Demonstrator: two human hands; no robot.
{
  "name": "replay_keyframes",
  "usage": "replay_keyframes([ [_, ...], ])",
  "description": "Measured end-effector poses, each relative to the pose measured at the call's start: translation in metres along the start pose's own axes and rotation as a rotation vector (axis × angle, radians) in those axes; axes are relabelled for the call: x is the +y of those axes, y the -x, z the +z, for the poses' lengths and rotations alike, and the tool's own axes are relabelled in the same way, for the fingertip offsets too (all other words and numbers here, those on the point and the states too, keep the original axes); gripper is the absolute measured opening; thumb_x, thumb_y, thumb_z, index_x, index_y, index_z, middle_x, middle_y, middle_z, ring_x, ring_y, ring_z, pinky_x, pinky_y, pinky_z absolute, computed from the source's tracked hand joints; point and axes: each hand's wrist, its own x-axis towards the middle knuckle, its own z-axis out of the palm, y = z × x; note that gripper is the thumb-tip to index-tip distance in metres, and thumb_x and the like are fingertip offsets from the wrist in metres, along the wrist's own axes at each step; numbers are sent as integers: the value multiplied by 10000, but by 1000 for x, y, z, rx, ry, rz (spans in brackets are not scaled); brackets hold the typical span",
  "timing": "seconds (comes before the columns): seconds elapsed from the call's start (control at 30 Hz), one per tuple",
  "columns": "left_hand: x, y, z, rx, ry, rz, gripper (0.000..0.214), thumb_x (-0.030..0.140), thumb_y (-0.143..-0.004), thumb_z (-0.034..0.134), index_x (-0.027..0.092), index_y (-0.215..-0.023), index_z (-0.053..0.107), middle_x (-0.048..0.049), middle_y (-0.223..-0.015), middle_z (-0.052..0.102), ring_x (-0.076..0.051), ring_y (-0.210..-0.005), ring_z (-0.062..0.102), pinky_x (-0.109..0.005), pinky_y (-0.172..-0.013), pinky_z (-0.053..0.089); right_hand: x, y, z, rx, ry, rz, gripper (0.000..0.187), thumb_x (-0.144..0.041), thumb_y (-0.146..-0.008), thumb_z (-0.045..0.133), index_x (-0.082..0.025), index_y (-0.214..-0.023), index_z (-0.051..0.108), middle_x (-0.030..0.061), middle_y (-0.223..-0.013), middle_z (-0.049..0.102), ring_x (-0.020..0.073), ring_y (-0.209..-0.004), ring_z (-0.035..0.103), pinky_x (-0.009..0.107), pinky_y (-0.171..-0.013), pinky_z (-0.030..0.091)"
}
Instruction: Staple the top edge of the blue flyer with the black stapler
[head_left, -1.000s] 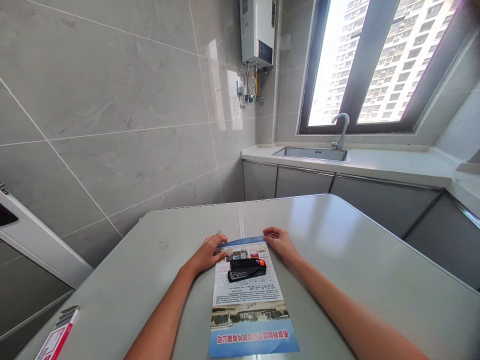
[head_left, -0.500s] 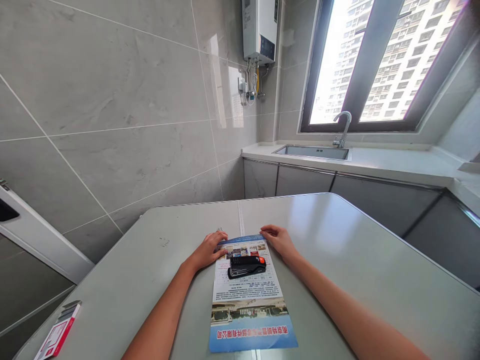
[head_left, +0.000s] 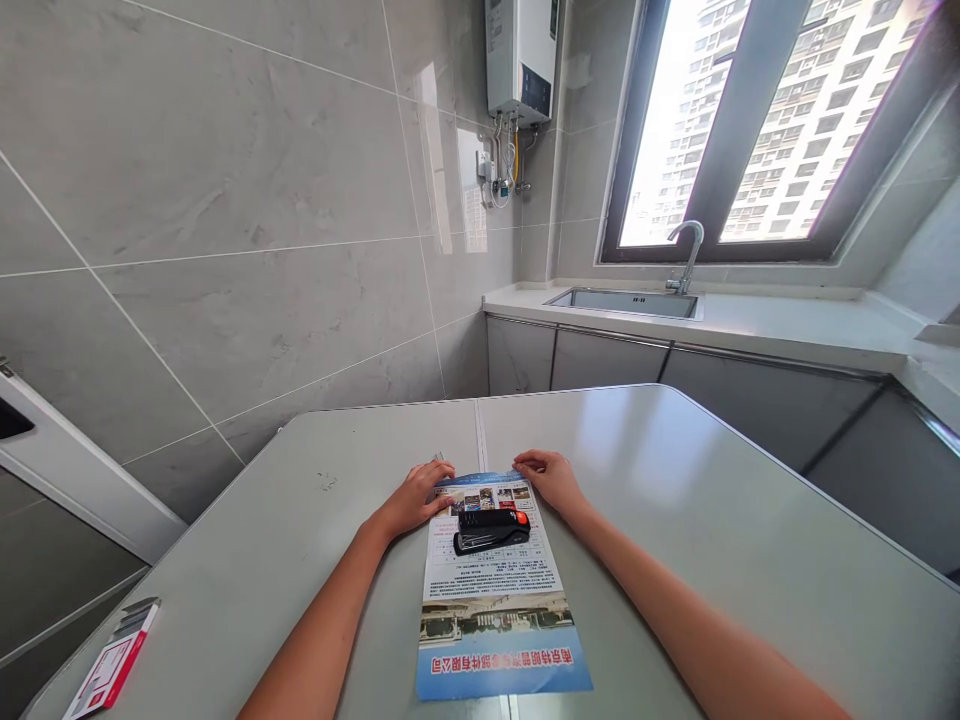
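Note:
A printed flyer (head_left: 495, 580) with blue ends, photos and upside-down red lettering lies on the table. On its far half rests a black stapler (head_left: 493, 531) with an orange-red button. My left hand (head_left: 416, 497) holds the far left corner, its thumb over the sheet's side and its fingers at the top edge. At the far right corner, my right hand (head_left: 553, 480) has its fingers bent together on the blue edge, which curls slightly. What lies under the fingertips is hidden. Neither hand touches the stapler.
A red-and-white box or card (head_left: 116, 665) lies at the table's left edge. Beyond the light table (head_left: 630, 430) are a counter with a sink (head_left: 626, 303) and faucet (head_left: 686, 255). A water heater (head_left: 519, 65) hangs on the tiled wall beside a window.
My right hand's fingertips have shifted slightly left along the flyer's far edge. My left hand, the flyer and the stapler stay nearly where they were.

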Motion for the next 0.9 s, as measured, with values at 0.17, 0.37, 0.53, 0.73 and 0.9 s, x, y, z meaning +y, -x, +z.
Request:
replay_keyframes([
  [0.17,0,0,0,-1,-6,-16,352,426,-990,584,273,-1306,573,-92,-1356,613,-278,-1300,548,-457,-1149,386,2,-1,-1,32,168,-43,256,-348,-824,600,-233,-960,784,42,-938,783,246,-944,669,396,-921,512],
  [0.37,0,0,0,11,-2,-33,379,445,-983,591,270,-1320,580,-94,-1307,640,-281,-1264,567,-451,-1134,402,13,-5,-13,97,331,-32,336,-171,-825,487,-230,-948,795,71,-1014,730,260,-1018,590,442,-1009,444],
  [0.53,1,0,-1,2,-18,-26,373,444,-989,588,272,-1321,578,-90,-1325,632,-273,-1261,571,-450,-1127,407,16,-4,-17,29,404,-59,345,-82,-800,489,-215,-845,804,93,-997,692,258,-1035,579,404,-993,444],
  [0.73,-4,0,2,-29,-72,-2,269,425,-1019,544,283,-1198,685,-84,-1406,566,-275,-1339,520,-483,-1170,372,-25,13,-15,-38,430,-224,222,-322,-961,565,-204,-898,742,83,-965,648,242,-972,581,372,-899,455],
  [0.9,-3,2,3,-11,-70,-5,249,385,-1005,573,281,-1199,690,-79,-1396,573,-278,-1326,526,-483,-1164,379,-67,42,-2,-474,428,-482,412,-581,-880,703,-218,-1073,681,69,-1013,669,234,-952,606,319,-801,452],
])
